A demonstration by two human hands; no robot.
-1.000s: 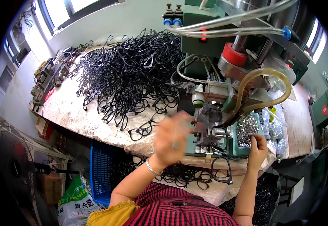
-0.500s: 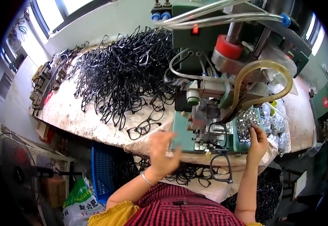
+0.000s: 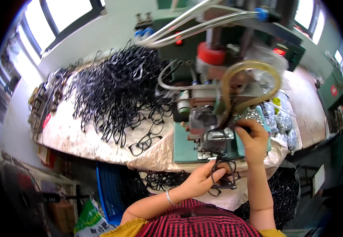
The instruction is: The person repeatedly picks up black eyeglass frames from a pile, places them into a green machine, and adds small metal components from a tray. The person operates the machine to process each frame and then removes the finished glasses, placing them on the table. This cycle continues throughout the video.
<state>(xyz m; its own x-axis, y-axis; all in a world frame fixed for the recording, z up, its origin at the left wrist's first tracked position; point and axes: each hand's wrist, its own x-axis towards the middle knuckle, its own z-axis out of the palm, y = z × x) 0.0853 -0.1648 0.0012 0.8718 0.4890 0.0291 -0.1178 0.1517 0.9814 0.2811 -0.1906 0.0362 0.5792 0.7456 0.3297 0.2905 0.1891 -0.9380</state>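
At lower centre, the left hand is grasping a black frame by its rim, keeping it below the machine. The right hand, fingers clenched, is pressing a part at the machine.

A heap of black spectacle frames fills the upper left on a beige, stained table cover. The machine at centre is green with a red cap and a yellowish hose. A blue crate sits lower left; the shirt is red-and-black checked.
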